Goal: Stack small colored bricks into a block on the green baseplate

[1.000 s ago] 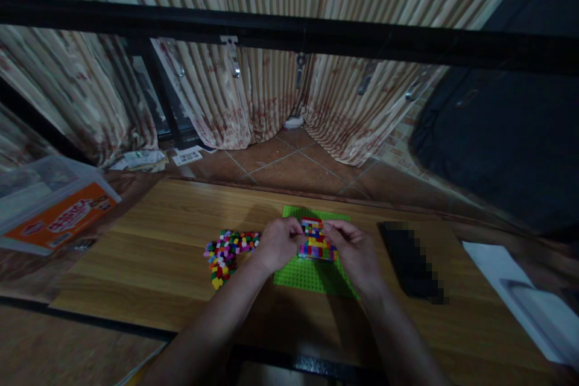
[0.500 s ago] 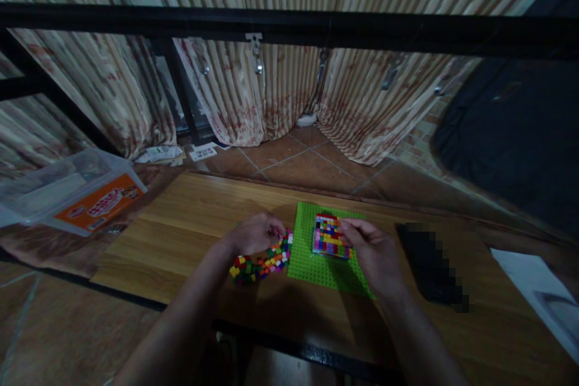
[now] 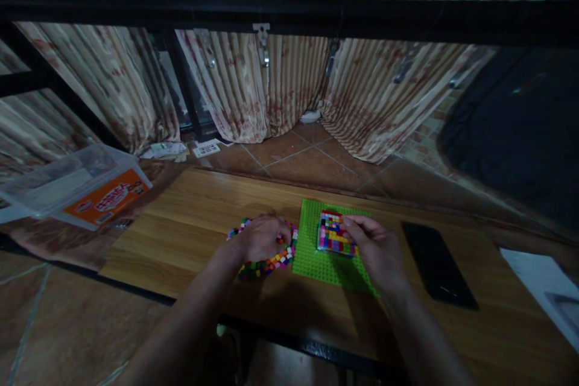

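Note:
My left hand [image 3: 265, 237] reaches over a pile of small coloured building bricks [image 3: 271, 263]. Its fingers are curled down among them, and whatever they pinch is hidden. On a green studded baseplate [image 3: 309, 253] sits a block built of multicoloured bricks [image 3: 333, 236], in rows of red, yellow, pink and purple. My right hand [image 3: 377, 247] is closed at the right side of this block, thumb and forefinger together on its upper right edge. Part of the block is covered by those fingers.
A black phone-like slab [image 3: 438, 265] lies right of the baseplate on the wooden table [image 3: 181, 223]. Farther right is a white sheet [image 3: 538, 283]. A clear plastic box with an orange label [image 3: 108, 199] stands at the left. A dark bar [image 3: 289, 18] crosses before the curtains [image 3: 289, 84].
My left hand has shifted slightly right and down over the brick pile, its fingers now lower among the bricks. My right hand stays at the block. The view has shifted slightly.

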`<action>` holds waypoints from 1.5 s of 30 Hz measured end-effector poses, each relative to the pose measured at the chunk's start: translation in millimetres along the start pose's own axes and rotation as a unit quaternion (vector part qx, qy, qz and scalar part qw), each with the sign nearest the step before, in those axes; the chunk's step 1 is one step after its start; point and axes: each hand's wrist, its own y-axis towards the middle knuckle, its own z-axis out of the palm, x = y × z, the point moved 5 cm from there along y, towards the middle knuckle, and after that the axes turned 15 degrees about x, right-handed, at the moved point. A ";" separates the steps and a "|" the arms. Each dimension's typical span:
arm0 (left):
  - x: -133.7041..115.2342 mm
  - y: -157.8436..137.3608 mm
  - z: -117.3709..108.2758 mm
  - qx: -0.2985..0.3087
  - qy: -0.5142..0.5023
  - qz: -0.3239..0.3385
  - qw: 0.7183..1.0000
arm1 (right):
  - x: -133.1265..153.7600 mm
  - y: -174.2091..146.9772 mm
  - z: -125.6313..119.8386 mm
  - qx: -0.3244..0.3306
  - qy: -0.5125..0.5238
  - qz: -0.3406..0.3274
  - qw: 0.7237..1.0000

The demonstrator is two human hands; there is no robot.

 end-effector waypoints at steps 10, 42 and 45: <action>-6.1 -0.8 -9.6 0.019 -0.082 -0.025 0.996 | 3.2 0.1 0.9 0.005 0.005 -0.006 1.000; -39.0 22.6 2.2 -0.063 -0.188 0.057 0.978 | 3.6 1.7 1.1 0.006 -0.001 -0.024 1.000; -42.9 24.6 3.1 -0.083 -0.189 0.065 0.976 | 3.1 1.6 0.8 0.009 -0.003 -0.023 1.000</action>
